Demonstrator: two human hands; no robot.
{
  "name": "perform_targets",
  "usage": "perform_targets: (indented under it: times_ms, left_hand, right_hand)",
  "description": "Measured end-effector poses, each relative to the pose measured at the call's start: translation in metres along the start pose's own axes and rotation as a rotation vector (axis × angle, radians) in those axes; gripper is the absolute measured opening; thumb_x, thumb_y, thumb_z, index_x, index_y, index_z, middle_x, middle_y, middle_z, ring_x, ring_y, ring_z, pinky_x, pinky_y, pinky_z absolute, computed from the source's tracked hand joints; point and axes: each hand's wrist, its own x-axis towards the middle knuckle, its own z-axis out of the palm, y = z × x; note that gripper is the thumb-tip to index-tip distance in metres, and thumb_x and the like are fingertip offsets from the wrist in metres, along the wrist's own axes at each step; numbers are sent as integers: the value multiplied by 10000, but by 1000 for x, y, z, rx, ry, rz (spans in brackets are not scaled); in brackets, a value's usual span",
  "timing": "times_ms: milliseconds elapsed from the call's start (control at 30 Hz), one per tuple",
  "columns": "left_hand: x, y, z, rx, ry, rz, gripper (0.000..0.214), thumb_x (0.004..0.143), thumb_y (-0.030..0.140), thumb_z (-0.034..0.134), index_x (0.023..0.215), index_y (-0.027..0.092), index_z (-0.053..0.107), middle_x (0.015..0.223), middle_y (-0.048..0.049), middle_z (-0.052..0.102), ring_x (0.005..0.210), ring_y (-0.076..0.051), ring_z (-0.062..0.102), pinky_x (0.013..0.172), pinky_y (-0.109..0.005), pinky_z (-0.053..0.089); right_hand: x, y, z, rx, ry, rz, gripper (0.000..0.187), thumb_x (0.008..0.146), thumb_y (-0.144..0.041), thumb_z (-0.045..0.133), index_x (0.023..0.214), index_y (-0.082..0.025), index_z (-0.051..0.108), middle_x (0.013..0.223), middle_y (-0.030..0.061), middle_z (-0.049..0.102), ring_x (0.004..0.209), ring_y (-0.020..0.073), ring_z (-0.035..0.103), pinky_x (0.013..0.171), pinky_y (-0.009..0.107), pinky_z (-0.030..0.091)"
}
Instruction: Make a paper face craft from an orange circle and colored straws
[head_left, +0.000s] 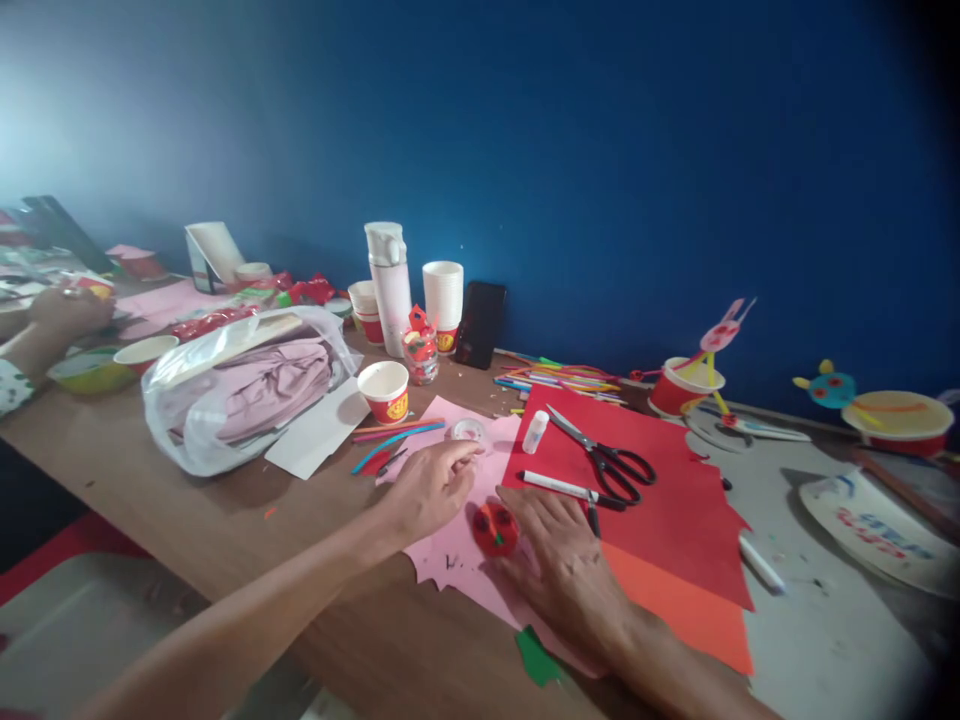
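Observation:
My left hand (433,492) hovers over the pink paper (439,555), its fingers bent and drawn together; whatever lies between the fingertips is too small to make out. Just beyond them is a small clear round item, like a tape roll (469,432). My right hand (566,555) lies flat with fingers stretched and thumb apart, beside a red paper disc (495,530) with dark spots and a bit of green. Near its fingers, on red sheets (675,510), are a white marker (559,486), a glue stick (535,432) and black-handled scissors (611,462).
A paper cup (384,392), a plastic bag with pink cloth (247,395), a white bottle (388,290) and a phone (481,324) stand behind. Coloured sticks (559,378) lie by the wall. Decorated cups (686,385) sit right. Another person's hand (71,312) is at far left.

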Motion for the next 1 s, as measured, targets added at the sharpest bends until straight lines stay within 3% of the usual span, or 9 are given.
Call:
perform_targets:
  times_ms: [100,300,467,633,1000]
  left_hand:
    - [13,8,0,-88,50,-41,295,807,208,488,1057,157,636,962,-66,696,835,-176,635,730,-251,480]
    - [10,9,0,-187,54,-112,264,814,236,492,987,141,667,942,-75,702,829,-184,634,710,-247,473]
    - [7,-2,-1,-236,2,-138,262,813,251,493,980,156,671,962,-62,693,835,-181,621,689,-238,459]
    - [11,-8,1,-263,-21,-224,268,801,287,502,969,158,666,845,-44,694,679,-154,602,588,-228,443]
    - [8,1,0,-336,-51,-225,224,790,252,541,935,152,679,832,-41,701,767,-173,620,702,-248,448]
  right_hand:
    - [3,-4,3,-62,-19,-20,609,755,-300,645,1296,-160,406,1158,101,595,1052,275,497,873,390,319]
    - [5,-5,10,-182,-23,-142,462,796,-206,564,1248,-231,468,1162,72,615,998,262,546,866,418,289]
    - [4,-5,9,-84,-67,-16,507,781,-269,614,1254,-199,445,1113,74,625,1001,242,539,898,409,282]
    - [5,-5,4,-31,-137,54,625,744,-329,668,1292,-196,398,1162,78,599,1053,247,514,949,431,249]
    - [1,-5,8,-18,-130,52,632,752,-325,670,1293,-161,388,1099,92,622,974,253,527,895,418,297]
